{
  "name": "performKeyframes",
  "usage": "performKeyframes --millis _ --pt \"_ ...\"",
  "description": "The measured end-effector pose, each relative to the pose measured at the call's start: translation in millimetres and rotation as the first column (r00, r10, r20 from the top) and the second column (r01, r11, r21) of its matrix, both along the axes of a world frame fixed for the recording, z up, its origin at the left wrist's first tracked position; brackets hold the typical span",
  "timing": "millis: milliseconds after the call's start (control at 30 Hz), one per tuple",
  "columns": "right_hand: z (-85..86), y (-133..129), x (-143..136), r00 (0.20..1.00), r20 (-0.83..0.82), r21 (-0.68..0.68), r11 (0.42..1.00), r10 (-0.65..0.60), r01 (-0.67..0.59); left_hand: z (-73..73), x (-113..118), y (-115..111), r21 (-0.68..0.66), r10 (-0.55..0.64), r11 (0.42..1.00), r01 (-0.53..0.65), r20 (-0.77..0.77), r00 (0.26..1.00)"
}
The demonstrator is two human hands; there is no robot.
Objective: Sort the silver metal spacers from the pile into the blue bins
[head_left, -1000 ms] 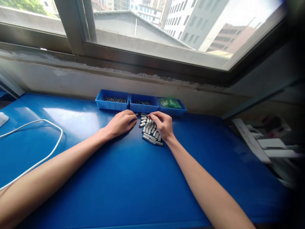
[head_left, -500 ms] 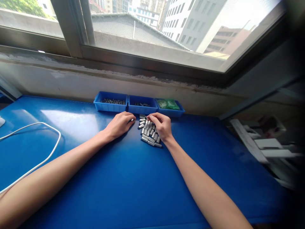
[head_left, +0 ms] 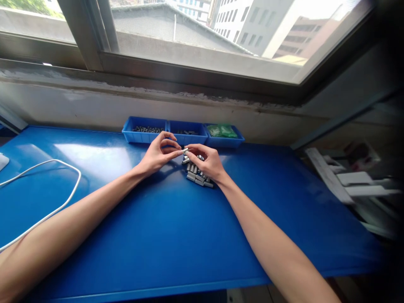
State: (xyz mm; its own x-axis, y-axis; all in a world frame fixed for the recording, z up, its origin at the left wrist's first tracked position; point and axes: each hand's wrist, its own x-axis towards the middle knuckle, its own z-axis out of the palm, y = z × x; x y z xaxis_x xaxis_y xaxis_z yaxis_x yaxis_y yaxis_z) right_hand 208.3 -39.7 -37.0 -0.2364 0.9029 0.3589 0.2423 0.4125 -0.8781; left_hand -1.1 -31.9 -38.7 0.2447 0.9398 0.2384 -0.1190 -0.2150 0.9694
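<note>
Closer together than half a second ago, your left hand [head_left: 159,153] and right hand [head_left: 206,162] now meet at a small metal piece [head_left: 185,150]. It sits between their fingertips, each hand's thumb and finger clamped on it, by the metal pile [head_left: 199,182], before the blue bins [head_left: 187,138].

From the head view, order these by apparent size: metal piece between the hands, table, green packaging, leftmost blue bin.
Largest to smallest:
1. Table
2. Leftmost blue bin
3. Green packaging
4. Metal piece
</note>
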Motion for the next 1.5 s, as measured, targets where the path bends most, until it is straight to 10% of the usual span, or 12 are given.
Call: performKeyframes --millis 167,333,533,733,967,1500 --pt "8.7 1.9 -8.6 0.989 -0.145 -0.119 0.992 0.020 -0.038 5.1 1.7 -0.7 0.117 0.070 0.991 -0.066 -0.031 0.997" --pt "14.8 20.3 -11.4 0.966 -0.203 -0.071 0.986 -0.161 0.150 14.6 0.6 -2.6 0.414 0.382 0.875 -0.253 -0.267 0.885" --pt "19.9 45.0 -6.5 0.954 -0.117 0.052 0.957 -0.276 0.284 12.6 -3.7 3.2 0.351 0.425 0.892 -0.285 -0.435 0.794" --pt "33.1 8.9 5.9 0.915 0.226 0.176 0.938 -0.334 0.299 11.1 -9.9 7.3 0.387 0.377 0.898 -0.212 -0.424 0.823" --pt "8.6 -44.3 3.7 0.680 0.702 0.056 0.968 -0.214 0.246 5.3 -5.5 -0.6 0.636 0.477 0.762 -0.121 -0.425 0.770" --pt "-1.1 -28.3 -5.2 0.725 0.686 0.220 0.967 -0.062 -0.126 -5.5 -9.5 5.7 0.360 0.282 0.929 -0.087 -0.537 0.795"
